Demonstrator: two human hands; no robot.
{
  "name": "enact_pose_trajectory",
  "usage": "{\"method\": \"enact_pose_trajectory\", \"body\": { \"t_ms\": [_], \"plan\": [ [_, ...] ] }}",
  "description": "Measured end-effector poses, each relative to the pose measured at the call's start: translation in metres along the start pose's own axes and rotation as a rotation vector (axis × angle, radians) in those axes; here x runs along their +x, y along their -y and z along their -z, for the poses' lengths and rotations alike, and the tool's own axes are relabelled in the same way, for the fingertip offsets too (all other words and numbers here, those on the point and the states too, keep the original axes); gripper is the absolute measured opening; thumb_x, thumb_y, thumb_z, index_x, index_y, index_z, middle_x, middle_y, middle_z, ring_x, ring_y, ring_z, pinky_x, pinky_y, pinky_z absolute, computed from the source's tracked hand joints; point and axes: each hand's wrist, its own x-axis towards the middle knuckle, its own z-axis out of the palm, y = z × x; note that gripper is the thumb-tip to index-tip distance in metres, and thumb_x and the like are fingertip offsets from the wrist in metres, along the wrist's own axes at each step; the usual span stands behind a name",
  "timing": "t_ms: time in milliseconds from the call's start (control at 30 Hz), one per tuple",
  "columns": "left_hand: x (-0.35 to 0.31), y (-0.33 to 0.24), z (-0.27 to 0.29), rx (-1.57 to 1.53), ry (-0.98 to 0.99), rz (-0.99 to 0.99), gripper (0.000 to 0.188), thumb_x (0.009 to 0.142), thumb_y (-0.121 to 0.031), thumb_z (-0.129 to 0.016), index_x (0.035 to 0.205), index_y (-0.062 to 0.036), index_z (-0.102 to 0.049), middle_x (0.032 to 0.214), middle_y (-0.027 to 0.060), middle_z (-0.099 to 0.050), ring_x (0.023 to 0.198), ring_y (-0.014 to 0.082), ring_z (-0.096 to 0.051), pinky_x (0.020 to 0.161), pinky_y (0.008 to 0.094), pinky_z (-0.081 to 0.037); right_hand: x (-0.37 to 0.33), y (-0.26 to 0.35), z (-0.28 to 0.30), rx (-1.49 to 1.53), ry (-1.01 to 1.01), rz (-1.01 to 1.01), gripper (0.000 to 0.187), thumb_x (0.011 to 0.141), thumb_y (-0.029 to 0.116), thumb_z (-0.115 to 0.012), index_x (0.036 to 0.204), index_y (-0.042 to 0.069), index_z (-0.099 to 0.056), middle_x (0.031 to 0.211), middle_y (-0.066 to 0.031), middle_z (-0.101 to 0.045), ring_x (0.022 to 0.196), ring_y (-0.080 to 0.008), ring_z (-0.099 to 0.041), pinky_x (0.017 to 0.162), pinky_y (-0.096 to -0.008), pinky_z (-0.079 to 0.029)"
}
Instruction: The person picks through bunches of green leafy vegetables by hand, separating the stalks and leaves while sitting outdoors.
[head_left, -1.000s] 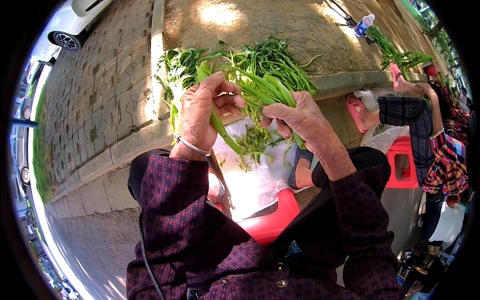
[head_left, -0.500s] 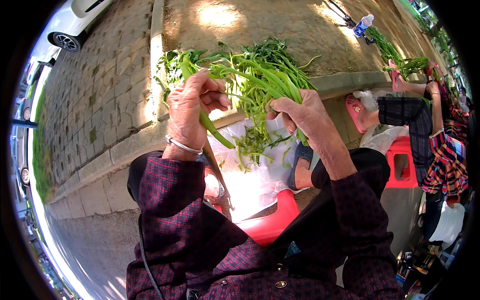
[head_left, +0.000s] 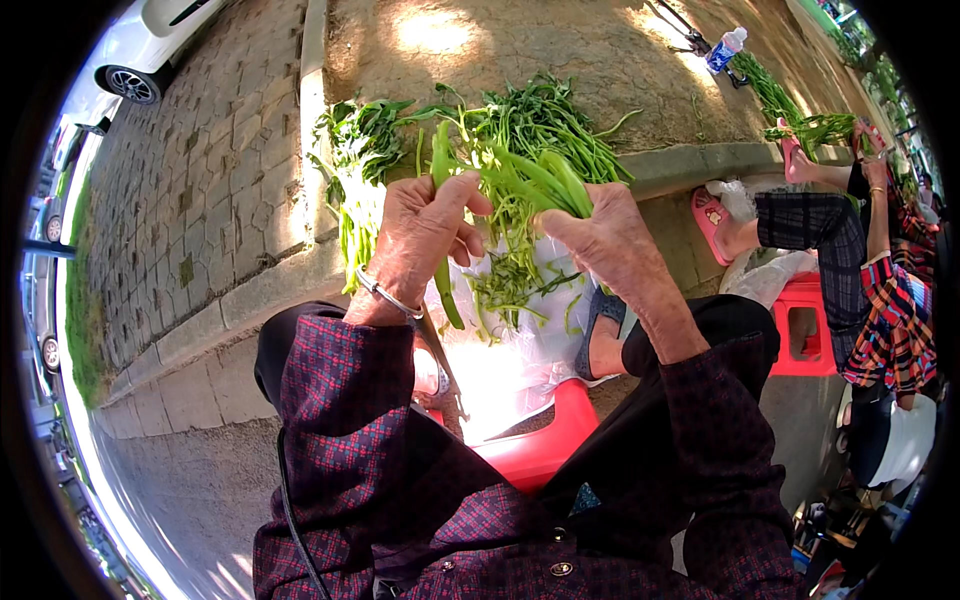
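Note:
My left hand pinches a long pale-green vegetable stem, which stands nearly upright and sticks out above and below the fingers. Close to its right, my right hand is wrapped round a bunch of green stems whose ends point to the upper left. Beneath both hands, broken stems and leaves lie on a white plastic sheet between my feet. Beyond the hands, leafy greens are heaped on the ground, with another leafy pile to their left.
A red plastic stool is under me. At right, another person in pink clogs sits by a red stool. A bottle stands at the far right. A stone curb runs behind the sheet; a white car is far left.
My left hand has moved right, closer to the right hand, and its stem has turned more upright. The bunch in my right hand has tilted, and its ends have shifted slightly.

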Motion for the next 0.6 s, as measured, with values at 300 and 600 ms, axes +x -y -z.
{"method": "enact_pose_trajectory", "body": {
  "t_ms": [300, 600],
  "plan": [
    [-0.001, -0.001, -0.003, 0.058, 0.108, 0.024, 0.029, 0.089, -0.026, -0.056, 0.077, 0.0000, -0.063, 0.059, 0.0045, -0.056, 0.046, 0.0107, -0.050, 0.041, 0.0226, -0.039, 0.002, 0.001, 0.000, 0.239, -0.025, 0.077, 0.016, 0.079, 0.017, -0.062, 0.074, 0.001, -0.061, 0.055, 0.0018, -0.052, 0.044, -0.0050, -0.044, 0.041, -0.0237, -0.037],
    [-0.005, -0.007, -0.008, -0.157, 0.176, 0.078, 0.028, 0.089, -0.023, -0.054, 0.076, 0.0003, -0.063, 0.059, 0.0055, -0.058, 0.043, 0.0096, -0.048, 0.040, 0.0230, -0.039, 0.002, 0.001, 0.004, 0.241, -0.053, 0.051, 0.019, 0.080, 0.018, -0.062, 0.073, 0.000, -0.061, 0.057, -0.0004, -0.055, 0.044, -0.0051, -0.046, 0.040, -0.0232, -0.038]
  ]
}}
